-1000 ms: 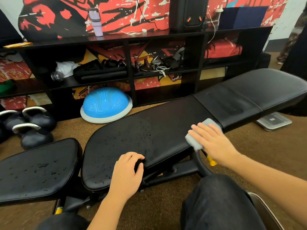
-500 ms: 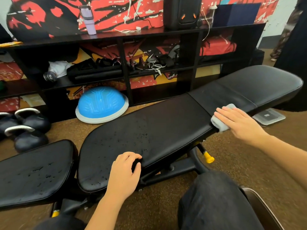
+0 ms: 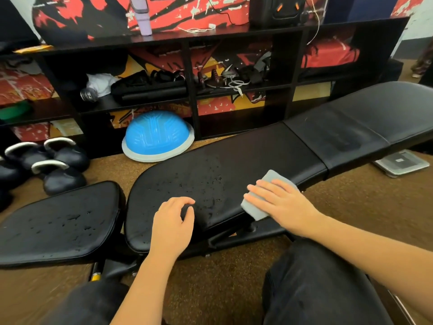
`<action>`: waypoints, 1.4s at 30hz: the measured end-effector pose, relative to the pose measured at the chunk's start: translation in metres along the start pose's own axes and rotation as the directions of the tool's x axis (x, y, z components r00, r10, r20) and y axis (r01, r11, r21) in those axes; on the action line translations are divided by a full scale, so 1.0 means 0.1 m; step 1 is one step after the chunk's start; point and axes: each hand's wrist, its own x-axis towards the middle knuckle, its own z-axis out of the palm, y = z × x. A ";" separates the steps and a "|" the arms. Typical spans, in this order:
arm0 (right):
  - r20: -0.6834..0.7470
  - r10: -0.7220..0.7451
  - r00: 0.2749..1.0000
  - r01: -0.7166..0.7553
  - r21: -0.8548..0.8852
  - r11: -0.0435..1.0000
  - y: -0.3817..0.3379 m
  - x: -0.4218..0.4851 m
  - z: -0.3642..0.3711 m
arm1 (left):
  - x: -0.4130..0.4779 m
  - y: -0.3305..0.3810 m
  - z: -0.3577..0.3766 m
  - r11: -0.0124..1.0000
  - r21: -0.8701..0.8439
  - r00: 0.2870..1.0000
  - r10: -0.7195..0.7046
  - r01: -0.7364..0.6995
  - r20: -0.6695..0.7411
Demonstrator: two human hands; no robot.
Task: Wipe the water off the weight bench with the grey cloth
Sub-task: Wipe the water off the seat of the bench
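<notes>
The right hand [image 3: 283, 202] presses the grey cloth [image 3: 269, 178] flat on the near edge of the weight bench [image 3: 234, 156], its grip open, fingers straight. To its left, the left hand [image 3: 172, 224] rests loosely curled beside water droplets [image 3: 199, 181], its grip holding nothing.

Black padded weight bench [image 3: 234, 160] spans frame centre, droplets on left pads. Folded grey cloth [image 3: 255, 211] flat at its near edge, centre-right.
</notes>
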 end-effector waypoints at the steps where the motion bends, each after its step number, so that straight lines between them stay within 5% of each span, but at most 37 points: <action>1: 0.003 -0.024 1.000 0.024 0.014 1.000 -0.13 0.08 0.01 | 0.01 -0.02 -0.03 0.999 -0.022 1.000 -0.029 0.029 -0.007; 13: 0.037 0.029 0.999 -0.031 0.051 0.998 -1.16 0.55 0.12 | -0.09 -0.04 -0.14 0.998 0.000 0.997 -0.057 0.057 0.045; 17: 0.015 0.259 0.966 -0.245 0.382 0.891 -1.34 0.63 0.03 | -0.17 0.03 -0.13 1.000 -0.018 0.998 -0.002 0.003 0.064; 21: 0.184 0.484 0.855 -0.353 0.891 0.286 -1.23 0.65 -0.33 | -0.27 0.08 -0.17 0.995 -0.091 0.996 -0.021 0.028 0.086; 24: 0.467 0.483 0.740 -0.419 0.883 -0.212 -1.22 0.58 -0.66 | -0.37 0.20 -0.20 0.941 -0.306 0.978 -0.085 0.142 0.193; 26: 0.555 0.354 0.753 -0.315 0.776 -0.546 -1.26 0.52 -0.77 | -0.44 0.35 -0.21 0.827 -0.507 0.943 -0.079 0.243 0.323; 28: 0.620 0.288 0.730 -0.286 0.660 -0.695 -1.30 0.50 -0.80 | -0.50 0.45 -0.19 0.743 -0.599 0.916 -0.045 0.298 0.399; 32: 0.759 0.302 0.577 -0.294 0.537 -0.790 -1.33 0.52 -0.72 | -0.58 0.47 -0.14 0.845 -0.469 0.947 -0.124 0.258 0.297; 36: 0.701 0.305 0.644 -0.406 0.651 -0.641 -1.34 0.47 -0.63 | -0.55 0.43 -0.16 0.769 -0.523 0.926 -0.244 0.366 0.288; 39: 0.660 0.344 0.668 -0.391 0.704 -0.593 -1.34 0.48 -0.61 | -0.54 0.45 -0.25 0.429 -0.711 0.829 -0.328 0.557 0.452; 41: 0.629 0.367 0.685 -0.317 0.711 -0.628 -1.36 0.51 -0.62 | -0.59 0.52 -0.31 0.153 -0.707 0.714 -0.305 0.690 0.631; 42: 0.611 0.371 0.699 -0.300 0.722 -0.623 -1.38 0.53 -0.63 | -0.63 0.56 -0.32 0.106 -0.674 0.672 -0.287 0.731 0.683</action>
